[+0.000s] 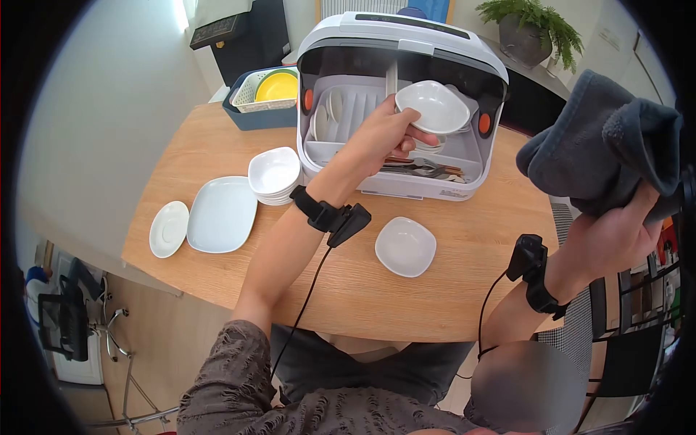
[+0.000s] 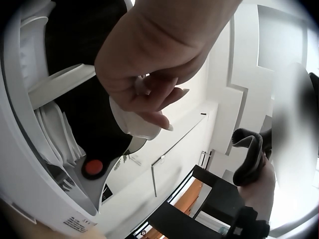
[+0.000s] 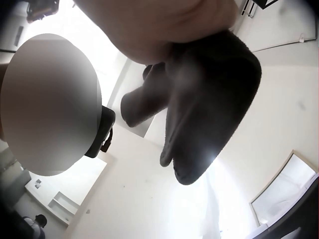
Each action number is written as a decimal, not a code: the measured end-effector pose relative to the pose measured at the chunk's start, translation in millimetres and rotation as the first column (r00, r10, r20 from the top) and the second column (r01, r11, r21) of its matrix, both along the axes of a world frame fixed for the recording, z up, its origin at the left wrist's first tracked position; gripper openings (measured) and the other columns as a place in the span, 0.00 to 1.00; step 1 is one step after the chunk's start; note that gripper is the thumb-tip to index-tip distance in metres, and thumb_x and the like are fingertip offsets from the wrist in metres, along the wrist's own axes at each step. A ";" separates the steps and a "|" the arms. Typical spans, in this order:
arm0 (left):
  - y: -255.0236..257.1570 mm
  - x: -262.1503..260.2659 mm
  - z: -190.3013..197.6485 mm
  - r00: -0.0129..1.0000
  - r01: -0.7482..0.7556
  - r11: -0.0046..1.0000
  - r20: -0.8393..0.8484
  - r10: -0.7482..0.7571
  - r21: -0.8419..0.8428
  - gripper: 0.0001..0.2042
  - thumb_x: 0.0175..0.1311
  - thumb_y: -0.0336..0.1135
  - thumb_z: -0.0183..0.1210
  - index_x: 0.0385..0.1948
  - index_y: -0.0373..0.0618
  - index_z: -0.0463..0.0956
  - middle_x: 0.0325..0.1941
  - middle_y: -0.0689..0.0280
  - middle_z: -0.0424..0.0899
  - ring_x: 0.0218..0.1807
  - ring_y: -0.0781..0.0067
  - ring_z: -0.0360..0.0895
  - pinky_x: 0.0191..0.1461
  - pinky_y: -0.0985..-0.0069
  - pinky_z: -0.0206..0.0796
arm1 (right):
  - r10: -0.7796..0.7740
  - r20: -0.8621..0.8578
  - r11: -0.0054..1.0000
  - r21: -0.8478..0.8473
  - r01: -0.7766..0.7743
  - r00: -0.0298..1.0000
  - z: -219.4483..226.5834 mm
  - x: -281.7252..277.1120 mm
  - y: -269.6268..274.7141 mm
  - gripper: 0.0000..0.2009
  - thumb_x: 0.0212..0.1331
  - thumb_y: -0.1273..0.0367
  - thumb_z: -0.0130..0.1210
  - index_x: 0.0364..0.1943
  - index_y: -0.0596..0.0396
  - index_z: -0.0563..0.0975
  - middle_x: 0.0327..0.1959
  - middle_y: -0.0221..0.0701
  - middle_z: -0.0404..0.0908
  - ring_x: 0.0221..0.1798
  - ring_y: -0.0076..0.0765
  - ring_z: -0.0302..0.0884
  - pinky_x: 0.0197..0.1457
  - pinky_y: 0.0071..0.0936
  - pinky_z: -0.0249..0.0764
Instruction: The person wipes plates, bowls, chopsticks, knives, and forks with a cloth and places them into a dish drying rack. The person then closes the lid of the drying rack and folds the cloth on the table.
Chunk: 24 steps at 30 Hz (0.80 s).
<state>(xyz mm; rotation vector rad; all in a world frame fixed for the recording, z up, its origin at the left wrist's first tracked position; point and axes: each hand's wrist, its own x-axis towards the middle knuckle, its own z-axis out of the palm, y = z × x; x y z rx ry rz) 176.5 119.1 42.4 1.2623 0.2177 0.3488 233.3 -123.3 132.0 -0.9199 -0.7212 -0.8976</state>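
My left hand pinches a white squarish bowl by its near rim, thumb on the inside. The bowl is held over the white dish cabinet, whose dark front cover is raised. Inside the cabinet, white plates stand at the left of the rack, and forks and other cutlery lie in the front tray. Raised off to the right, my right hand grips a dark grey cloth, which bunches over the fingers and hides most of them.
On the table sit a single white bowl, a stack of white bowls, a pale square plate and a small saucer. A blue basin with a basket and yellow bowl stands behind, left of the cabinet.
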 end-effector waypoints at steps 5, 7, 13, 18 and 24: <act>-0.8 15.0 -19.1 0.999 0.041 0.997 -0.019 -0.040 0.065 0.17 0.74 0.34 0.46 0.61 0.41 0.59 0.40 0.50 0.86 0.16 0.85 0.59 0.18 0.85 0.53 | -0.004 0.024 1.000 -0.019 0.005 1.000 -4.5 3.9 -8.5 0.17 0.71 0.64 0.51 0.54 0.64 0.77 0.49 0.43 0.84 0.48 0.44 0.85 0.54 0.34 0.86; -0.9 20.7 -28.1 0.999 0.042 0.994 -0.007 -0.041 0.104 0.17 0.75 0.34 0.45 0.61 0.41 0.58 0.42 0.49 0.86 0.16 0.84 0.60 0.19 0.85 0.55 | -0.005 0.013 1.000 -0.026 0.006 1.000 -7.0 4.7 -8.6 0.17 0.71 0.65 0.51 0.54 0.65 0.77 0.49 0.43 0.84 0.49 0.45 0.85 0.54 0.35 0.86; -0.4 28.7 -44.6 0.996 0.083 0.983 -0.036 -0.078 0.163 0.18 0.77 0.36 0.43 0.62 0.41 0.56 0.44 0.49 0.86 0.17 0.83 0.64 0.20 0.85 0.58 | 0.025 0.040 0.999 0.028 -0.026 0.999 -6.3 2.7 -14.2 0.17 0.72 0.66 0.50 0.54 0.66 0.77 0.50 0.44 0.84 0.50 0.46 0.85 0.54 0.37 0.86; -0.2 30.4 -49.6 0.986 0.143 0.980 -0.103 -0.130 0.138 0.18 0.78 0.37 0.43 0.63 0.40 0.56 0.46 0.50 0.86 0.21 0.81 0.70 0.22 0.84 0.62 | 0.044 0.113 0.998 0.030 -0.048 0.993 -5.7 2.5 -9.8 0.16 0.70 0.69 0.50 0.54 0.68 0.76 0.51 0.46 0.83 0.50 0.47 0.85 0.52 0.37 0.86; -4.3 29.4 -47.3 0.982 -0.004 0.983 -0.184 0.039 0.184 0.17 0.76 0.36 0.46 0.61 0.38 0.60 0.44 0.56 0.86 0.22 0.77 0.75 0.24 0.81 0.67 | 0.079 0.143 0.997 -0.031 -0.075 0.987 -9.9 5.5 -13.2 0.17 0.68 0.67 0.55 0.53 0.69 0.76 0.50 0.43 0.84 0.48 0.41 0.85 0.49 0.30 0.87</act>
